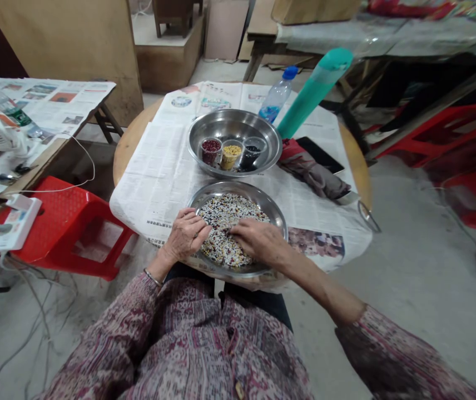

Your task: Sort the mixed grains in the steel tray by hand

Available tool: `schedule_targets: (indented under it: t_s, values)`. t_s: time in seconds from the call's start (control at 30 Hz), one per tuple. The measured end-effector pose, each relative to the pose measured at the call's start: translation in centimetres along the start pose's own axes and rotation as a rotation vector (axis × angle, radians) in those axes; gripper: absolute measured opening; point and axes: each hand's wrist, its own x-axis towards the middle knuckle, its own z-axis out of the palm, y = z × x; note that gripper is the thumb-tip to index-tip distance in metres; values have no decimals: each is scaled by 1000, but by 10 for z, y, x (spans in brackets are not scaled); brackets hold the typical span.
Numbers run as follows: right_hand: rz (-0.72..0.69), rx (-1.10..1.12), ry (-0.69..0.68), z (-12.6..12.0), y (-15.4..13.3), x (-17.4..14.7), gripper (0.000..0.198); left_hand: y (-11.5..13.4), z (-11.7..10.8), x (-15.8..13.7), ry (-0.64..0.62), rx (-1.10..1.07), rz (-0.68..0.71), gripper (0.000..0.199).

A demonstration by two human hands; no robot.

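Observation:
A shallow steel dish holds a spread of mixed white, yellow, dark red and black grains. My left hand lies over the dish's left rim, its fingers curled and the thumb close against them; whatever is inside them is hidden. Bent down into the grains, my right hand has its fingertips pinched together, and what they hold is too small to make out. Just beyond stands a deeper steel bowl with three clear cups: red beans, yellow kernels and black beans.
Newspaper covers the round table. A blue-capped bottle, a tall green tube, a crumpled cloth and a dark phone-like slab lie behind and right. At left, a red stool carries a power strip.

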Motion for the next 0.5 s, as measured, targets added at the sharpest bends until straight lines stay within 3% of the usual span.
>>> schedule_targets:
  t_s: [0.13, 0.23, 0.5]
  values:
    - [244, -27, 213, 1, 28, 13, 20, 0, 0, 0, 8, -3, -10, 39]
    - [341, -19, 197, 5, 19, 25, 33, 1, -1, 1, 9, -5, -11, 37]
    - [258, 415, 66, 9, -25, 41, 20, -1, 0, 1, 16, 7, 4, 37]
